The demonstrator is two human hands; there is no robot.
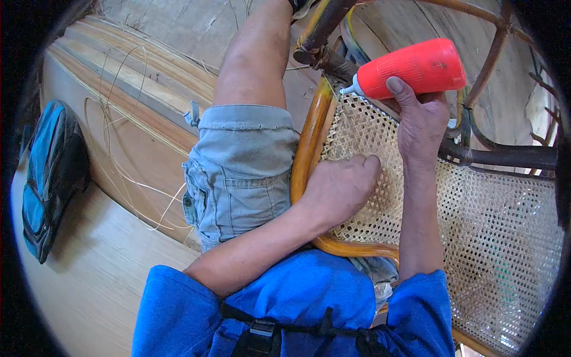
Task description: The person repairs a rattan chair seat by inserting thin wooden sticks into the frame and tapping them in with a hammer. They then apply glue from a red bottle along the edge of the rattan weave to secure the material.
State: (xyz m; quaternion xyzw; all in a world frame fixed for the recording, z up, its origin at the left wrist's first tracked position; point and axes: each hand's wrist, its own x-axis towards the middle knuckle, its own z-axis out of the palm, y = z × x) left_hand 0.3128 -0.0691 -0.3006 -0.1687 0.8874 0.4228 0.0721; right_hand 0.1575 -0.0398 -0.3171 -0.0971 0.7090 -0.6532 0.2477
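A red squeeze bottle (416, 66) with a pale grey nozzle is gripped in my right hand (425, 116). It lies nearly level, its tip pointing left at the upper corner of a woven cane panel (360, 128). The tip is close to where the cane meets a glossy orange-brown bent wooden frame (309, 140); whether it touches I cannot tell. My left hand (345, 184) rests on the cane below the bottle, its fingers curled in. Anything inside those fingers is hidden.
Dark curved furniture poles (499, 156) stand at the upper right. More cane webbing (505, 238) spreads at the right. Left of my leg lie long wooden boards (131, 77) with loose thin cane strands (128, 172). A black and blue bag (50, 178) sits at the far left.
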